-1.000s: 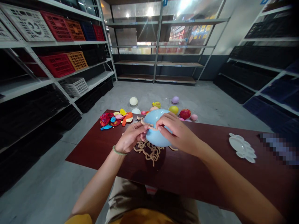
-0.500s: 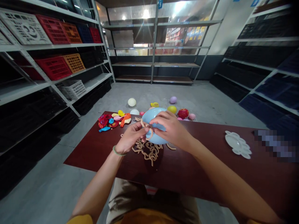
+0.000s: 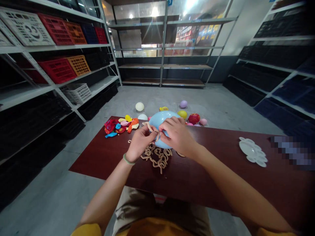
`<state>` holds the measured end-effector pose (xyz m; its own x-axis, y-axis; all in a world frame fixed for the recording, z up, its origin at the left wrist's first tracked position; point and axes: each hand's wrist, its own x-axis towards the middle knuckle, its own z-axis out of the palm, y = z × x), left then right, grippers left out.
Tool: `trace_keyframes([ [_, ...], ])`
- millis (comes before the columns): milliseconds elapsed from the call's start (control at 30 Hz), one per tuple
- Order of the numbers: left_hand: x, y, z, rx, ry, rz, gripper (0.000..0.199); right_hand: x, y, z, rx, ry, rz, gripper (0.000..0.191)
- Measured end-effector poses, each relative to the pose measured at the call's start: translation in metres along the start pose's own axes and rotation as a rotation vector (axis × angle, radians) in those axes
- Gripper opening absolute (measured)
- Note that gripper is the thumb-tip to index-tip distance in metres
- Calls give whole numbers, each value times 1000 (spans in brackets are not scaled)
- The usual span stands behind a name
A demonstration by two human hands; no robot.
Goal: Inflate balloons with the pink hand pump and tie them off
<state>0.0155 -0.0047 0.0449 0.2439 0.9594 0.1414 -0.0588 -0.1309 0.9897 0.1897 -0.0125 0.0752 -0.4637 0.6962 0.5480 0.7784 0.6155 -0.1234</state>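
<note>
Head view:

1. L hand (image 3: 140, 143): fingers curled, thumb & forefinger pinching a thin tan strand (image 3: 149, 127) right at the balloon's near side.
2. R hand (image 3: 176, 136): fingers curled over the balloon, pressed on its surface, tips close to the L hand's; hands nearly touching, not clearly in contact.
3. Pale-blue balloon (image 3: 162, 118): inflated, held up btw both hands above the worktop (image 3: 221, 183), near its far edge, approx mid-width.
4. Tan curly strands (image 3: 155, 156): tangled pile on the worktop, right under the hands.
5. Green bangle (image 3: 129, 159): on L wrist.
6. Deflated balloons (image 3: 115, 127): mixed colours, heaped at the far edge, left of the hands.
7. White palette (image 3: 253, 151): flower-shaped, on the worktop toward the R end.
8. Inflated balloons (image 3: 194, 118): several on the floor past the far edge, incl. red, yellow, purple, cream.
9. Shelving (image 3: 162, 49): metal, along the far wall; more on L side holding red crates (image 3: 57, 70), orange crates (image 3: 78, 65), white crate (image 3: 77, 93).
</note>
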Motion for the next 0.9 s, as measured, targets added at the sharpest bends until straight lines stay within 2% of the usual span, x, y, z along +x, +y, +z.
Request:
trace_keyframes([
  [200,-3,-2,13,203,294,155,14,0,-7,4,-52,50,12,12],
  [333,-6,-6,16,330,401,256,17,-3,-13,6,-24,98,58,15],
  [500,-4,-8,12,263,414,255,18,-9,-12,2,89,132,43,15],
  [667,3,-9,5,119,358,266,18,-7,-4,-7,224,163,7,21],
  [767,3,-9,5,69,329,280,17,-3,-3,-8,244,200,21,13],
  [900,1,-8,6,85,310,322,13,0,-3,-8,254,147,54,6],
])
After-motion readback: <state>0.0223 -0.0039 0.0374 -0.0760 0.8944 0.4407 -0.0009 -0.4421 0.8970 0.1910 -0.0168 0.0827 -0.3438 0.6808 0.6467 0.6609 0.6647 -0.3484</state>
